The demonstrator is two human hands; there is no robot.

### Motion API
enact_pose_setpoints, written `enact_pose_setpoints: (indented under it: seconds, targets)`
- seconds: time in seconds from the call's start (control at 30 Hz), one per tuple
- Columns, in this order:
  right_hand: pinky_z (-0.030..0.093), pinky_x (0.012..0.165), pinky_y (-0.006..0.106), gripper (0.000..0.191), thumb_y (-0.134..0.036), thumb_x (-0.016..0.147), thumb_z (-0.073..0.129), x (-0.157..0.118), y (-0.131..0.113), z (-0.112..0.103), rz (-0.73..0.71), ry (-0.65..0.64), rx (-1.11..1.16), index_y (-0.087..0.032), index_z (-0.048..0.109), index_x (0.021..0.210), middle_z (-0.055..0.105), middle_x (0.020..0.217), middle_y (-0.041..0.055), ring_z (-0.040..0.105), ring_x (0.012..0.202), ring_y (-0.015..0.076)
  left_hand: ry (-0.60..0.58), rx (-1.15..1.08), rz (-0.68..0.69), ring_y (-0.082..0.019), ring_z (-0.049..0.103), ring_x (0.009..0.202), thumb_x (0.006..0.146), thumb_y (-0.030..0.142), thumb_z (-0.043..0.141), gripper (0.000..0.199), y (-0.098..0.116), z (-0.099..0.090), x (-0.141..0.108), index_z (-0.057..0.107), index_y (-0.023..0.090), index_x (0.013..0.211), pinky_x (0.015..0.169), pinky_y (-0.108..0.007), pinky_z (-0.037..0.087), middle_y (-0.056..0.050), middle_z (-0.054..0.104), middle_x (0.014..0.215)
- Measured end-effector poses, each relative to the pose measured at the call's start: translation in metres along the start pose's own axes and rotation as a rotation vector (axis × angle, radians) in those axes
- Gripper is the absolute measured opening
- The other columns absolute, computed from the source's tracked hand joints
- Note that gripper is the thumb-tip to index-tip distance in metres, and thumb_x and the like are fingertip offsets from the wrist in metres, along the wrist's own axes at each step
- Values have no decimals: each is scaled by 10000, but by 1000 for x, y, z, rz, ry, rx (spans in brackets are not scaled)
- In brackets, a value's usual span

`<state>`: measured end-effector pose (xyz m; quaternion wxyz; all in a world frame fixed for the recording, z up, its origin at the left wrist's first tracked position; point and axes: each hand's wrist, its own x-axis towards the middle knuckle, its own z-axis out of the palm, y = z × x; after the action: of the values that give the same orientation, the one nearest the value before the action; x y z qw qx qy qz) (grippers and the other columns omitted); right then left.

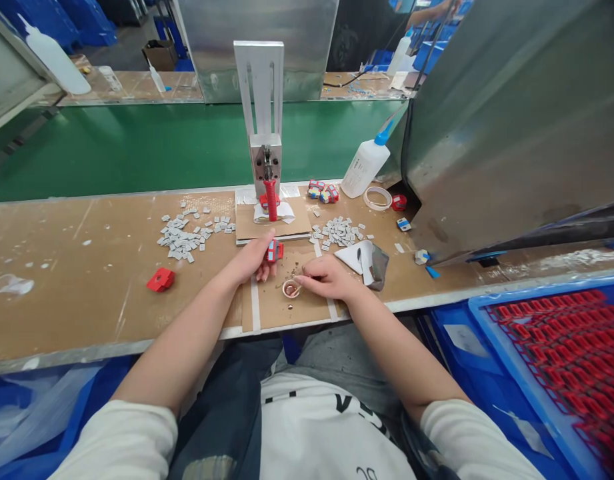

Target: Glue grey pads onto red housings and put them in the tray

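My left hand (255, 259) is closed around a small red and blue toy vehicle (274, 251), just in front of the clamp's board. Low over a small round cup (291, 289) with brownish liquid in it, my right hand (327, 276) is pinched. What its fingertips hold, if anything, is too small to make out. Dark specks and a drop lie around the cup. Behind both hands stands an upright toggle clamp (267, 160) with a red handle, over a red part on white cloth. Small grey square pieces form a left pile (181, 233) and a right pile (341, 231).
A red part (161, 280) lies at the left. Toy vehicles (323, 191), a white bottle (365, 167), a tape roll (377, 199) and a folded cloth (367, 261) are at the right. Beyond runs a green belt (151, 147). A blue crate (479, 308) holds red parts.
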<state>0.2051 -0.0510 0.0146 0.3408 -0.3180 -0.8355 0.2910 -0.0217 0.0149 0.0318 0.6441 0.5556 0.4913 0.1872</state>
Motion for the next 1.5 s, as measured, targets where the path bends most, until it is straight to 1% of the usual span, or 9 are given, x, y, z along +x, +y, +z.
enact_pose_setpoints:
  seconds: [0.2,0.33,0.87,1.0,1.1,1.17,1.3,1.4,1.5]
  targets:
    - [256,556,295,547,-438,1099,492,0,3,4,45,475,-167,-230,311,627,294,574,-50,299,523,115,0,223,16,-133,465,313,939,880,359,699,4,9,0,542,226,772,332,-245,278,-22,604,481]
    - [272,578,306,513,-407,1095,515,3,4,12,63,571,-269,-228,360,641,339,578,-40,334,539,124,35,278,36,-135,479,318,951,853,391,667,6,14,0,531,229,761,345,-244,291,-9,602,478]
    - [287,600,313,546,-488,1106,469,6,6,15,121,493,-287,-229,382,634,380,575,-22,361,557,138,24,343,58,-139,468,349,962,856,326,704,4,13,3,501,232,688,380,-266,334,-20,587,483]
    - [273,591,313,586,-479,1117,430,-4,-1,13,5,192,-206,-220,336,600,365,555,-24,347,537,129,24,241,49,-124,448,366,948,862,365,696,1,11,4,538,222,737,367,-258,310,-25,621,552]
    - [278,602,310,586,-546,1092,483,-8,-2,6,-21,-46,-252,-212,433,613,468,587,-10,408,562,129,20,123,47,-108,424,372,930,862,423,679,1,7,2,551,215,767,353,-242,282,-26,618,588]
    - [310,626,297,582,-599,1089,447,-4,3,-8,94,18,-331,-210,527,664,550,637,10,477,610,142,6,44,73,-99,387,358,924,851,460,655,2,5,0,562,214,803,343,-228,246,-8,573,557]
    - [370,701,283,454,-504,1088,472,27,29,-52,585,270,-573,-205,708,842,738,863,63,620,807,194,-14,-118,67,-84,292,343,952,797,478,574,5,3,-4,592,235,980,351,-190,170,41,496,528]
    - [413,757,289,249,-385,1020,602,60,57,-76,805,185,-671,-215,780,987,789,1072,86,666,967,233,13,-175,4,-69,241,346,980,752,452,528,7,3,-5,565,236,967,367,-174,144,50,469,534]
    - [460,806,302,166,-321,974,663,82,79,-80,870,91,-682,-207,783,990,785,1132,106,680,1022,249,38,-227,-57,-76,232,344,1021,653,393,441,6,3,-3,537,240,966,370,-175,136,48,473,536]
